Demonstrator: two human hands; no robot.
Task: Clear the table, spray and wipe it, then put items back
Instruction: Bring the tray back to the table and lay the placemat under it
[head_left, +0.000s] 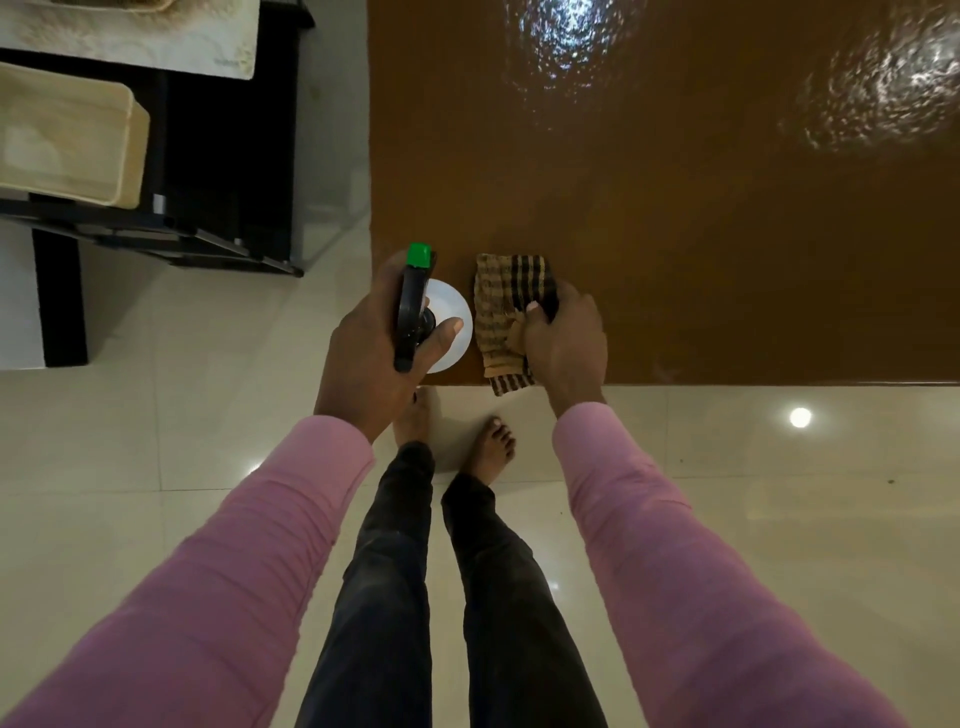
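At table (675, 208) corner, left fingers (447, 328) around spray bottle (415, 306), right fingers (535, 312) pinching striped cloth (504, 296).

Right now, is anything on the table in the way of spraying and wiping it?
Nothing visible. The table is bare ahead of both hands. The left hand holds the spray bottle at the near left corner; the right hand grips the cloth lying at the near edge.

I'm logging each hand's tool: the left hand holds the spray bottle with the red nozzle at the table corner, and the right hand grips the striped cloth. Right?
Not quite: the nozzle is green, not red. The head view shows the left hand holding the spray bottle at the table corner, green nozzle forward, and the right hand gripping the striped cloth.
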